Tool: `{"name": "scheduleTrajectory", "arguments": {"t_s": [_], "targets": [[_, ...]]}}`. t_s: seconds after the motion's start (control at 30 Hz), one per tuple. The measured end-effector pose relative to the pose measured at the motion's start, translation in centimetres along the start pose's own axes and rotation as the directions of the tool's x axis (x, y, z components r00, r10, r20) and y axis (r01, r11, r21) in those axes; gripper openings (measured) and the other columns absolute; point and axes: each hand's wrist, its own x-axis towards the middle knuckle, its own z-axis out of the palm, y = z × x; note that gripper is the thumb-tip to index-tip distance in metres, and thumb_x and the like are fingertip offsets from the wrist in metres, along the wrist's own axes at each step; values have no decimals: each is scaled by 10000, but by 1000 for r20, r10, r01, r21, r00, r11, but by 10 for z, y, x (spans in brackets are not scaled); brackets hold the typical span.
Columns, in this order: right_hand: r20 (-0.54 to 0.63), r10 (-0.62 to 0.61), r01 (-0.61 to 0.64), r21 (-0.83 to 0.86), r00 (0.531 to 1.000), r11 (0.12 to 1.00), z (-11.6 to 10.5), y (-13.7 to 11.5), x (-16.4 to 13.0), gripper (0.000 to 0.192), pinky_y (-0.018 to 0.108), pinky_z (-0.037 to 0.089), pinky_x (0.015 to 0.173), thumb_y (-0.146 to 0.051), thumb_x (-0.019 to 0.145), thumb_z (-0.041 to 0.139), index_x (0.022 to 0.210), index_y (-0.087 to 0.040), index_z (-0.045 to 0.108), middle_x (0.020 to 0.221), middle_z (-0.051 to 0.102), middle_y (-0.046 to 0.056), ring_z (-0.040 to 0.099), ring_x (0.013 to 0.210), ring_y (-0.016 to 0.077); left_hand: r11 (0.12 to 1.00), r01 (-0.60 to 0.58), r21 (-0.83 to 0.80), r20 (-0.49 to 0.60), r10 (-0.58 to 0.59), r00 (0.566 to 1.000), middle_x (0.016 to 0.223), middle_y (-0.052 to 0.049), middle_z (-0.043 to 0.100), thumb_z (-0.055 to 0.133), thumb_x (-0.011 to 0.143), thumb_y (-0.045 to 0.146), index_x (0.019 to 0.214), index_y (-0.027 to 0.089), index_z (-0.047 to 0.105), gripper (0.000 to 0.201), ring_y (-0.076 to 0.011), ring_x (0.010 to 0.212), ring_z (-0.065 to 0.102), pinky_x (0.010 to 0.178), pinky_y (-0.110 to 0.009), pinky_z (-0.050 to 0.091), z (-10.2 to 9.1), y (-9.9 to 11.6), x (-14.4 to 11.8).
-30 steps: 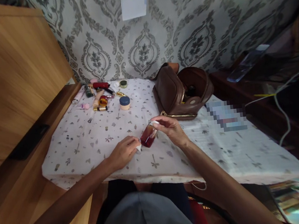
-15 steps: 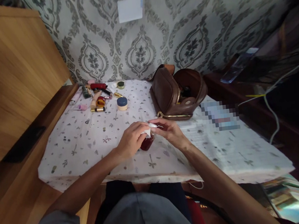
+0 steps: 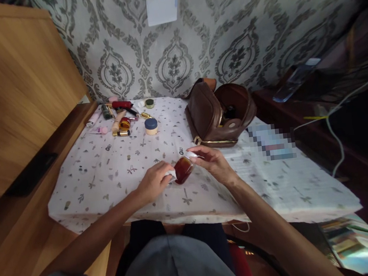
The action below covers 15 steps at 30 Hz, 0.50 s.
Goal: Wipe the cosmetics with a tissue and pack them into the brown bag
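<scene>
A bottle of dark amber-red liquid point(image 3: 184, 170) is tilted just above or on the cloth near the table's front; I cannot tell whether it touches. My right hand point(image 3: 214, 163) grips it by its white top point(image 3: 191, 154), with thumb and fingers pinched around that end. My left hand point(image 3: 155, 181) is closed on a crumpled white tissue point(image 3: 171, 174), which lies against the bottle's lower left end. Part of the tissue is hidden under my left fingers.
A brown leather bag point(image 3: 206, 115) stands unzipped behind my right hand. Several cosmetics, among them a blue-lidded jar point(image 3: 151, 126) and a red tube point(image 3: 122, 104), lie at the back left. A blurred-out flat item point(image 3: 272, 141) lies on the right.
My left hand has moved left and down with the tissue, from the bottle's top to its lower end. The bottle is now more exposed and tilted. My right hand has shifted slightly right.
</scene>
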Motion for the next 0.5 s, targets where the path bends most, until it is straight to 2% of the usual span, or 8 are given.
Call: {"name": "scheduleTrajectory", "arguments": {"t_s": [0.13, 0.3, 0.5], "targets": [[-12, -6, 5, -9, 1000, 1000, 0, 0, -2, 355, 367, 512, 886, -478, 742, 764, 998, -238, 711, 1000, 706, 44, 639, 928, 201, 999, 24, 28, 1, -24, 1000, 901, -24, 608, 486, 894, 89, 935, 195, 570, 142, -170, 847, 591, 763, -295, 480, 2, -1, -7], [-35, -24, 24, -3, 999, 1000, 2, 0, -3, 333, 321, 509, 810, -456, 740, 767, 979, -233, 708, 952, 692, 32, 624, 877, 179, 991, -40, 125, -42, 46, 998, 931, -53, 569, 429, 903, 58, 945, 186, 559, 187, -194, 900, 549, 810, -328, 481, 8, 10, -9], [1, 19, -19, -19, 1000, 1000, 4, -7, -5, 377, 241, 403, 517, -461, 741, 763, 1013, -211, 685, 598, 533, -48, 468, 525, 95, 972, -200, 120, -125, 215, 969, 1057, -84, 568, 406, 928, 47, 1062, 177, 547, 234, -201, 1015, 533, 900, -347, 492, 15, 31, 7]]}}
